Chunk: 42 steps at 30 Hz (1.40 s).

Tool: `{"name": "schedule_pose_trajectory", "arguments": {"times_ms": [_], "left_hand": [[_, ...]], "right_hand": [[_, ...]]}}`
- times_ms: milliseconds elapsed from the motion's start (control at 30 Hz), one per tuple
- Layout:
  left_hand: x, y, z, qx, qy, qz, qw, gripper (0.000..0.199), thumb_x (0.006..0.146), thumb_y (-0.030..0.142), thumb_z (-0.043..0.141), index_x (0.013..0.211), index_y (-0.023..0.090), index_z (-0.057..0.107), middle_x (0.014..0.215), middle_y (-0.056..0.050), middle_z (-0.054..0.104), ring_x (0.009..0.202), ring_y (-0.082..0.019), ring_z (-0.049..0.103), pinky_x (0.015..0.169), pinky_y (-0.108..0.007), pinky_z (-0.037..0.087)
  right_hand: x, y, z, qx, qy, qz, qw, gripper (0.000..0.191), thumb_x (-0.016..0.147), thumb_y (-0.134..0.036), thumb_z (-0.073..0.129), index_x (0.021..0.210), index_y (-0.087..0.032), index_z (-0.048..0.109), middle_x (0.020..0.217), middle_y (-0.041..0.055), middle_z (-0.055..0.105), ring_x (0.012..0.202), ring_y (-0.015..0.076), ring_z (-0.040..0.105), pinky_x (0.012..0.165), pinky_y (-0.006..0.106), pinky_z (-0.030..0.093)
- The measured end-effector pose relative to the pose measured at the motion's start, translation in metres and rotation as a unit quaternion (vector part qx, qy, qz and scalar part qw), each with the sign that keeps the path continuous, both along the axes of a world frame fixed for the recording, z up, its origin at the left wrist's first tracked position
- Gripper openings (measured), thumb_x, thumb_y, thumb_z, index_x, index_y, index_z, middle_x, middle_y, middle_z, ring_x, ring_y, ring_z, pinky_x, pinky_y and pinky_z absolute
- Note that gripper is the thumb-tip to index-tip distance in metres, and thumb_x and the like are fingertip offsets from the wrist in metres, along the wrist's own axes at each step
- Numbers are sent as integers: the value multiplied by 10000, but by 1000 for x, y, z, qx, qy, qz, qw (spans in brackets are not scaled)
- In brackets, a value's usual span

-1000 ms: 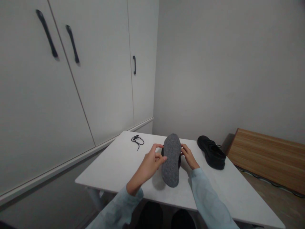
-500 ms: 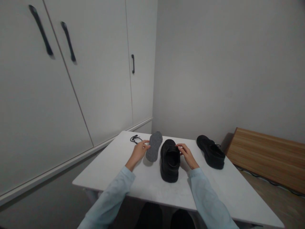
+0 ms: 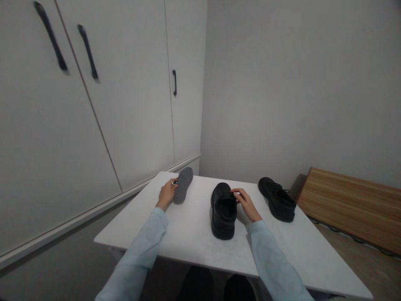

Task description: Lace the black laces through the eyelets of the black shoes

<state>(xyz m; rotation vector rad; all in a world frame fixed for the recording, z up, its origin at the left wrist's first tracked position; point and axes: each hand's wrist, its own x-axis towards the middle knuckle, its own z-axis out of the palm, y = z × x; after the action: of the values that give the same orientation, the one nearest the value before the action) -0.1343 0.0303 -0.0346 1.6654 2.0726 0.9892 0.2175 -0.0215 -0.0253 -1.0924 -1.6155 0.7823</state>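
Note:
A grey insole [image 3: 183, 186] is pinched at its left edge by my left hand [image 3: 167, 194], over the far left part of the white table [image 3: 194, 234]. The black shoelace is mostly hidden behind the insole and that hand. In the middle of the table stands a black shoe [image 3: 223, 213], heel toward me, its opening facing up and no lace showing in it. My right hand [image 3: 245, 203] has its thumb and fingers closed on the upper right rim of this shoe.
Another black shoe [image 3: 277, 200], with its lace in, sits at the table's right side. White cupboards [image 3: 131, 104] with dark handles line the left. A wood-grained board [image 3: 351, 205] leans beyond the right edge, and a grey wall [image 3: 297, 92] rises behind.
My left hand has carried the insole left, away from the black shoe and over where the shoelace lay. The right hand and the shoe have stayed put.

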Motion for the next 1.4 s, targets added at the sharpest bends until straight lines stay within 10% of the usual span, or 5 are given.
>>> {"name": "schedule_pose_trajectory", "arguments": {"times_ms": [300, 633, 1067, 1400], "left_hand": [[-3, -3, -14, -93, 141, 50, 984, 378, 886, 319, 417, 1249, 246, 491, 1059, -148, 663, 960, -285, 638, 717, -323, 454], [22, -17, 6, -27, 229, 66, 971, 383, 894, 270, 383, 1246, 121, 396, 1083, -185, 562, 938, -310, 623, 727, -375, 467], [128, -91, 77, 150, 241, -209, 936, 331, 909, 348, 461, 1194, 180, 474, 1071, -82, 600, 1013, -214, 579, 859, -329, 451], [184, -143, 44, 204, 300, -283, 888, 647, 794, 514, 583, 1298, 143, 419, 1195, -118, 563, 1118, -267, 495, 1050, -535, 281]], "right_hand": [[-1, -2, 1, 0, 3, 2, 1000, 304, 810, -469, 520, 964, -238, 644, 1018, 58, 591, 878, 218, 545, 658, 313, 463], [-1, -1, 1, -4, 10, 3, 1000, 292, 810, -451, 528, 960, -228, 642, 1018, 60, 580, 882, 212, 537, 663, 304, 461], [-1, 1, -2, -2, 4, -2, 1000, 311, 810, -464, 529, 959, -214, 639, 1032, 63, 570, 886, 207, 538, 680, 301, 476], [-2, 0, -1, -1, 0, 5, 1000, 316, 821, -456, 510, 986, -215, 632, 1054, 63, 568, 901, 202, 546, 699, 301, 485]]}}
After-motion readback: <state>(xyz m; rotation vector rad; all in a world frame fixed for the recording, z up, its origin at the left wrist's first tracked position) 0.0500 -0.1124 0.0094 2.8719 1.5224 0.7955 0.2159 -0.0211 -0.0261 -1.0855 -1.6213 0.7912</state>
